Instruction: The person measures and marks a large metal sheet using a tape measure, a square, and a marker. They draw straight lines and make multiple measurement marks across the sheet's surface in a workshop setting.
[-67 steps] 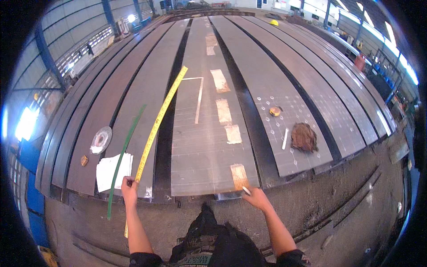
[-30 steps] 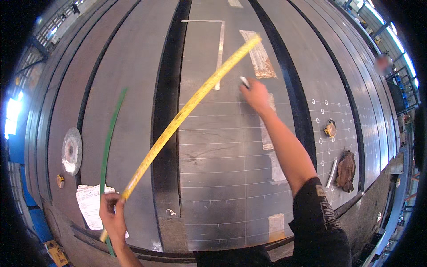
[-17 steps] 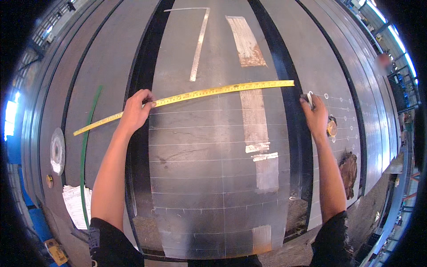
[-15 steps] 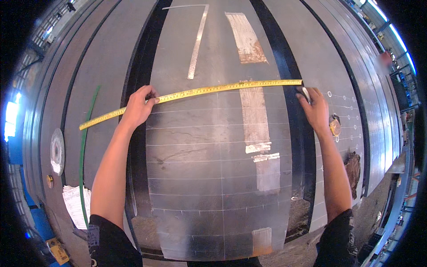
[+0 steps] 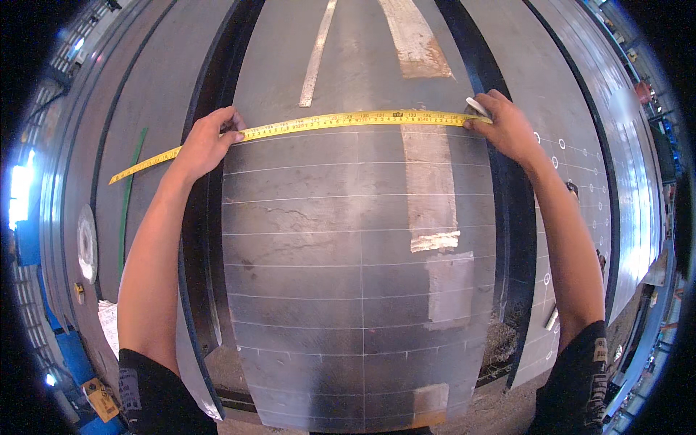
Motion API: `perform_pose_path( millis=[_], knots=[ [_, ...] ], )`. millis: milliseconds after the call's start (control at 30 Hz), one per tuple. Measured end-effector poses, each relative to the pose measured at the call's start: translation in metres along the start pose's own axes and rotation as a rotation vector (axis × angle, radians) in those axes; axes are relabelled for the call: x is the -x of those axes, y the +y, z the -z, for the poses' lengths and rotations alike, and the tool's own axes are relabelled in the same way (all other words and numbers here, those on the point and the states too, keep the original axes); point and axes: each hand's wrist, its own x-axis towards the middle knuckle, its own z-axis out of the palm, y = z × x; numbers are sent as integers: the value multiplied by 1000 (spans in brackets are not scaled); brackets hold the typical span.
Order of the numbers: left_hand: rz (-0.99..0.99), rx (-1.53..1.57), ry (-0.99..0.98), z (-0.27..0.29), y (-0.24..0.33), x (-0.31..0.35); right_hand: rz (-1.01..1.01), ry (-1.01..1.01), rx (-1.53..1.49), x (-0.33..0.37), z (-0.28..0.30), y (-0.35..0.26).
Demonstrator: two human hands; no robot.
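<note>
A yellow measuring tape blade (image 5: 348, 120) lies across a grey steel plate (image 5: 304, 225) marked with thin white lines. My left hand (image 5: 203, 145) is closed, its thumb and fingers pinching the blade near the plate's left edge. Past that hand the blade's free end runs on to the left over a green strip (image 5: 135, 170). At the plate's right edge, my right hand (image 5: 509, 130) is closed round a short white marking stick (image 5: 478, 107). Its thumb and fingertips meet the blade's right end; whether they grip the blade too, I cannot tell.
Dark deep gaps (image 5: 511, 210) flank the plate. The right-hand plate carries white circles and lines, with a pale stick (image 5: 552, 319) lying near its edge. On the left lie a grinding-disc-like ring (image 5: 87, 243), papers (image 5: 109, 326) and a small yellow object (image 5: 79, 291).
My right hand has moved up and left onto the blade's right end, from just beside it. My left hand keeps its pinch. The whole view has shifted closer over the plate.
</note>
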Motion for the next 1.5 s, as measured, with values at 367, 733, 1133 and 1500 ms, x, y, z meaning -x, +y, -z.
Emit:
perform_pose_path(
  millis=[367,733,1133,1500],
  knots=[
    [132,-75,-242,19,4,-22,-44,-213,-252,-14,12,-4],
    [61,5,-250,7,18,-35,-14,-165,-265,-7,7,-7],
    [68,-34,-362,11,14,-48,-80,-229,-329,-10,8,-9],
    [98,-28,-375,12,18,-49,-76,-224,-328,-12,7,-8]
  ],
)
